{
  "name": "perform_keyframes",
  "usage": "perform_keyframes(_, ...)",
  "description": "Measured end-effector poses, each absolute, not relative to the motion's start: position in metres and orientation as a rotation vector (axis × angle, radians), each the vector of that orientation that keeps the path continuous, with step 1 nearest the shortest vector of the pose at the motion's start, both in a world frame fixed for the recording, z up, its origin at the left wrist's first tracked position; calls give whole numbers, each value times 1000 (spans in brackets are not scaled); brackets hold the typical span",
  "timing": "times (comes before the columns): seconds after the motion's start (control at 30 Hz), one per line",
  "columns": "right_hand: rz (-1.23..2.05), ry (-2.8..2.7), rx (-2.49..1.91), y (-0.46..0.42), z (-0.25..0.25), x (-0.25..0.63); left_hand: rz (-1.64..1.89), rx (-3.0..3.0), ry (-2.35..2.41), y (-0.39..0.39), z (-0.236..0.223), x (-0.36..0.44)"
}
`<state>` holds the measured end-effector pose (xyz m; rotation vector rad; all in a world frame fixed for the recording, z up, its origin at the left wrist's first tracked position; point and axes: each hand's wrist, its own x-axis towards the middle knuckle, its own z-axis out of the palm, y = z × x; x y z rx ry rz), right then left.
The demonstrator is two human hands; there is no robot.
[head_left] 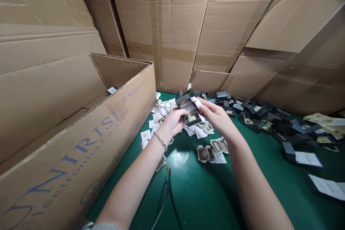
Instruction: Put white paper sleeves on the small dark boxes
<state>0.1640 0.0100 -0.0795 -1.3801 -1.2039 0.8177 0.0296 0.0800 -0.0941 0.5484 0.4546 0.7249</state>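
Both my hands hold one small dark open box (189, 112) above the green table (205, 194). My left hand (175, 122), with a chain bracelet at the wrist, grips the box's left side and bottom with closed fingers. My right hand (215, 116) pinches its right side, and a small white piece (196, 102) sits at its fingertips. Inside the box lies a pale gold-toned insert. Under my hands lies a scatter of white paper inserts (161, 115).
A large open cardboard carton (88, 140) with blue print stands at the left. Tall cartons (172, 28) wall off the back. A heap of dark small boxes (258, 115) spreads to the right. More white inserts (211, 152) and a black cable (165, 197) lie near me.
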Motion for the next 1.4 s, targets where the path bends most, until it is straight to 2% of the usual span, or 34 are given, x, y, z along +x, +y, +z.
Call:
perform_keyframes(0.13,840,-1151,-1427,11,-79,166,690,574,428,81,-92,27)
perform_keyframes(0.37,656,-1111,-1523,13,-79,167,704,595,427,78,-93,30)
perform_keyframes(0.47,536,-933,-1381,18,-82,159,914,520,414,76,-92,34)
perform_keyframes(0.6,586,-692,-1105,21,-81,141,1063,504,398,68,-91,40)
perform_keyframes(0.7,539,-613,-1019,20,-78,132,974,569,297,55,-92,43)
perform_keyframes(0.9,217,-631,-991,15,-73,144,581,707,-19,39,-97,39)
perform_keyframes(1.07,128,-678,-1002,11,-67,166,442,574,110,53,-96,33)
perform_keyframes(1.3,248,-1003,-1128,3,-62,165,293,568,357,61,-92,32)
perform_keyframes(1.4,75,-1126,-1292,0,-61,157,317,566,388,62,-95,33)
